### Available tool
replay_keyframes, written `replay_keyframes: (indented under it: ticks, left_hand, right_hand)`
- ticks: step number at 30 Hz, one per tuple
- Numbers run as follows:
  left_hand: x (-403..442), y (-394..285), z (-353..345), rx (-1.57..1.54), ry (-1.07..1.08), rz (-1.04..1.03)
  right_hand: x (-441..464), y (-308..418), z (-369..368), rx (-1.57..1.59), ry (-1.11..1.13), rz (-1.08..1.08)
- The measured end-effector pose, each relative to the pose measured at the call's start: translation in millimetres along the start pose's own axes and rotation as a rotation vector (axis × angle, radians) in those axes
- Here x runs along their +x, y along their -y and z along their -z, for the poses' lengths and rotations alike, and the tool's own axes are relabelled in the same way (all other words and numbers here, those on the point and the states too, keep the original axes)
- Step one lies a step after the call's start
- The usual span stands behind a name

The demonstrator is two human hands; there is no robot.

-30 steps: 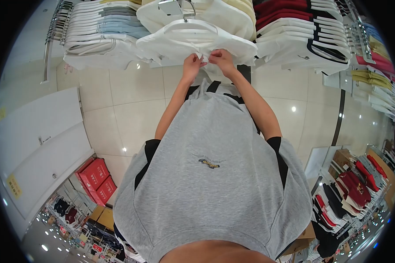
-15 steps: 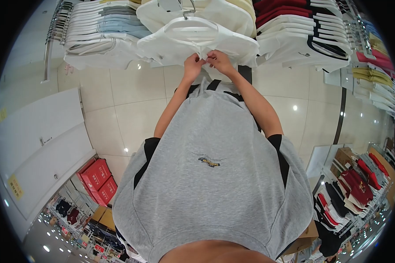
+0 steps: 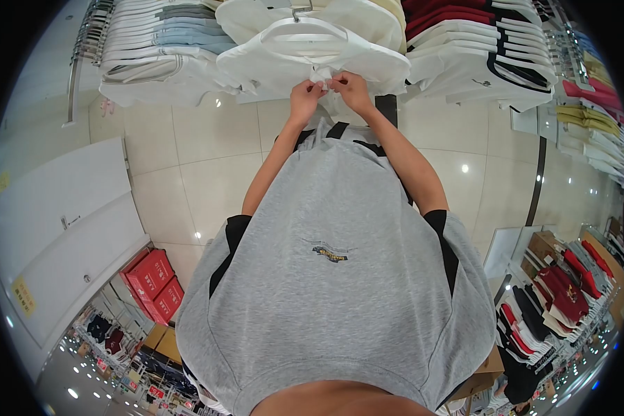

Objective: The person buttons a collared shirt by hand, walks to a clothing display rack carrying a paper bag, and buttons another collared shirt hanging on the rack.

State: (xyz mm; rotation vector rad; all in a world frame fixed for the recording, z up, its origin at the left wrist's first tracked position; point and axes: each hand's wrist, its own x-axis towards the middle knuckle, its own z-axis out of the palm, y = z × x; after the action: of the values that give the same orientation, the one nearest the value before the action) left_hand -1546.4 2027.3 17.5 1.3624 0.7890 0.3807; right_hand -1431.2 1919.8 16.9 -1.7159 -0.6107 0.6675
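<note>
A white shirt (image 3: pixel 270 66) hangs on a hanger (image 3: pixel 296 12) at the top centre, its front toward me. My left hand (image 3: pixel 305 100) pinches the left side of the shirt's front opening just below the collar. Close beside it, my right hand (image 3: pixel 351 91) pinches the right side of that opening. The fingertips of both hands nearly meet at the placket. Any button between them is too small to make out.
Folded-over shirts on hangers (image 3: pixel 194 31) hang at the upper left, and red and white shirts (image 3: pixel 457 55) at the upper right. Red boxes (image 3: pixel 152 274) stand at the lower left beside a white cabinet (image 3: pixel 62 201). More clothes racks (image 3: pixel 558 298) are at the lower right.
Both hands have stayed at the shirt's opening and shifted their fingers slightly. The shirt's collar and hanger have moved a little upward in view.
</note>
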Motion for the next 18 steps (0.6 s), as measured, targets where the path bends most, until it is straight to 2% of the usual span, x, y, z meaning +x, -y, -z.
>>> replay_keyframes:
  ticks: [10,16,18]
  left_hand:
    - [-3,-4,3,0.033,0.036,0.072]
    - [-2,-5,1,0.034,0.038,0.077]
    - [-3,-5,-1,0.003,0.031,0.060]
  right_hand:
    - [-1,-9,-3,0.087,0.031,-0.045]
    - [3,-18,-7,0.327,0.020,-0.143]
    - [4,-15,-8,0.309,0.016,-0.170]
